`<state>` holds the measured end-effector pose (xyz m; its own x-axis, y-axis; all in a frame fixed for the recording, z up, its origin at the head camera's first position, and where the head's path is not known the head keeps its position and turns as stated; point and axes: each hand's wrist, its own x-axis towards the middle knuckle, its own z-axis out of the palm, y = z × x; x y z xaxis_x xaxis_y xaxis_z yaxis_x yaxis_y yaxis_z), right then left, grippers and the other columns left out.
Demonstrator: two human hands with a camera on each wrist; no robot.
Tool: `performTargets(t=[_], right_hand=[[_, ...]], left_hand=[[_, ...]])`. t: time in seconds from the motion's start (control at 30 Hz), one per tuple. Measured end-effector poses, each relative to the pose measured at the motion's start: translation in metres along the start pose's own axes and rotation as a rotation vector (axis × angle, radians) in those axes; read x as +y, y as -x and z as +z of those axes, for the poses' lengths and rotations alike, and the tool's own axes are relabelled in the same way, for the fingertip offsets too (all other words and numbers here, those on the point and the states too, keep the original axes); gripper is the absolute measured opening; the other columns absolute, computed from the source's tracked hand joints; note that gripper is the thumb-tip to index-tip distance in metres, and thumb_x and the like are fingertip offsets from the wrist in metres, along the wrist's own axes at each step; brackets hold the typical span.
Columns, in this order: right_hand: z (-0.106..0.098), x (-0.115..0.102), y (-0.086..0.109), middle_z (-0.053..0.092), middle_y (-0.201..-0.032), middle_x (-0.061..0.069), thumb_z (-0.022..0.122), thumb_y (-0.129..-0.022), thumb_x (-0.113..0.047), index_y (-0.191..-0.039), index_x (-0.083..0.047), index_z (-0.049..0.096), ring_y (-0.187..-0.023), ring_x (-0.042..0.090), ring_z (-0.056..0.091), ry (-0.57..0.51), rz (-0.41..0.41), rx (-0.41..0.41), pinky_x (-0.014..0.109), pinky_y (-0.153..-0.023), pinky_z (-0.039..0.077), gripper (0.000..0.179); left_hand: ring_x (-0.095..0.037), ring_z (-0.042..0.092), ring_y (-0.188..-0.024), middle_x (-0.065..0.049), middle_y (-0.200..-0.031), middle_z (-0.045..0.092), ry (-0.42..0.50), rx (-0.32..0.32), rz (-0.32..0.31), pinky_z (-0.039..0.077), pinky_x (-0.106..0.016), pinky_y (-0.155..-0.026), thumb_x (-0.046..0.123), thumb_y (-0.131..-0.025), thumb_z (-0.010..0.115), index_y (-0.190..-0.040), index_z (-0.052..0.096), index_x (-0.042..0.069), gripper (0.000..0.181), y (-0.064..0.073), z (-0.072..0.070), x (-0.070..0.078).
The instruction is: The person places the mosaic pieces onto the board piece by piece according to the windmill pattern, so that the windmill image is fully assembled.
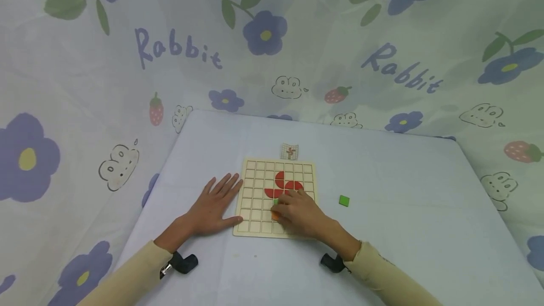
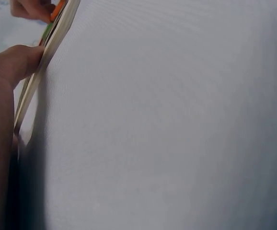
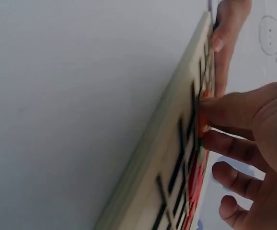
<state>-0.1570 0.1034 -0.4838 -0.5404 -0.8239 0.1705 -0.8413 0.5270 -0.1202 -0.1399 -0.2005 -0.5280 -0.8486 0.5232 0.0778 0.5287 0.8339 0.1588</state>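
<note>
A wooden grid board (image 1: 255,188) lies on the table. My left hand (image 1: 212,204) rests with fingers spread at its left side, thumb and fingertips against the edge. Over the lower middle cells, my right hand (image 1: 303,214) pinches an orange piece (image 3: 203,120) between thumb and forefinger, at the board's surface. Whether that piece sits fully in a cell, I cannot tell. Red rounded pieces (image 1: 279,180) form a pinwheel shape on the grid, partly covered by the right hand. Just below them shows a bit of a green piece (image 1: 276,201), mostly hidden by the fingers.
Right of the board, a loose green square tile (image 1: 344,200) lies on the white tablecloth (image 1: 403,192). A small card (image 1: 290,151) printed with a red pinwheel on a grid touches or nearly touches the board's far edge. Patterned cloth (image 1: 255,74) hangs behind the table.
</note>
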Motion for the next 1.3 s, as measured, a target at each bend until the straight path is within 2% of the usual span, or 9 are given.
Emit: performTargets(t=[0.27,0.37,0.6,0.73,0.83,1.07,1.3], right_hand=[[-0.006,-0.001,-0.004,0.065,-0.09,-0.01,0.079,-0.083,-0.024,-0.101,-0.023,0.079,-0.085,0.013,0.05,-0.008,0.009,-0.041,0.028,-0.07,0.037,0.018],[-0.005,-0.001,-0.004,0.064,-0.086,-0.011,0.079,-0.083,-0.024,-0.097,-0.023,0.08,-0.081,0.012,0.049,-0.016,0.019,-0.04,0.028,-0.067,0.036,0.014],[0.006,-0.002,0.0,0.064,-0.079,-0.011,0.082,-0.082,-0.022,-0.091,-0.022,0.08,-0.071,0.008,0.054,-0.083,0.005,0.089,0.022,-0.062,0.039,0.009],[0.006,-0.001,0.004,0.066,-0.081,-0.011,0.082,-0.082,-0.022,-0.091,-0.022,0.079,-0.073,0.008,0.055,-0.075,-0.025,0.147,0.023,-0.062,0.038,0.009],[0.003,0.003,0.009,0.068,-0.083,-0.011,0.083,-0.081,-0.02,-0.091,-0.022,0.079,-0.076,0.008,0.057,-0.081,-0.028,0.159,0.025,-0.063,0.039,0.011],[-0.004,0.023,0.029,0.069,-0.087,-0.011,0.082,-0.079,-0.016,-0.091,-0.021,0.079,-0.08,0.009,0.06,-0.097,0.092,0.155,0.027,-0.065,0.042,0.013],[-0.014,0.044,0.055,0.07,-0.09,-0.009,0.084,-0.078,-0.018,-0.091,-0.019,0.079,-0.081,0.012,0.059,-0.047,0.229,0.168,0.028,-0.064,0.043,0.015]], left_hand=[[-0.033,0.012,-0.148,-0.012,-0.162,0.017,0.025,0.056,0.02,0.009,-0.059,-0.114,0.07,-0.089,0.048,-0.156,0.023,0.006,0.096,0.0,0.001,0.001],[-0.033,0.012,-0.148,-0.012,-0.162,0.017,0.024,0.054,0.026,0.009,-0.059,-0.114,0.07,-0.089,0.048,-0.157,0.023,0.006,0.096,0.0,0.001,0.002],[-0.033,0.013,-0.148,-0.012,-0.162,0.018,-0.008,0.054,0.021,0.011,-0.059,-0.114,0.071,-0.089,0.047,-0.156,0.024,0.006,0.097,0.001,-0.001,0.002],[-0.031,0.01,-0.149,-0.01,-0.163,0.014,-0.014,0.028,0.012,0.009,-0.057,-0.115,0.073,-0.089,0.043,-0.157,0.02,0.008,0.097,0.0,-0.001,0.0],[-0.03,0.007,-0.149,-0.009,-0.164,0.012,-0.011,0.008,0.01,0.007,-0.056,-0.116,0.074,-0.09,0.039,-0.158,0.018,0.009,0.097,0.0,0.0,-0.001],[-0.03,0.007,-0.149,-0.009,-0.164,0.011,-0.003,0.017,0.015,0.005,-0.056,-0.116,0.074,-0.09,0.039,-0.158,0.017,0.008,0.097,-0.001,0.001,-0.001],[-0.029,0.005,-0.149,-0.009,-0.164,0.01,0.002,0.008,0.003,0.004,-0.055,-0.116,0.073,-0.089,0.041,-0.158,0.018,0.009,0.097,0.0,0.0,0.0]])
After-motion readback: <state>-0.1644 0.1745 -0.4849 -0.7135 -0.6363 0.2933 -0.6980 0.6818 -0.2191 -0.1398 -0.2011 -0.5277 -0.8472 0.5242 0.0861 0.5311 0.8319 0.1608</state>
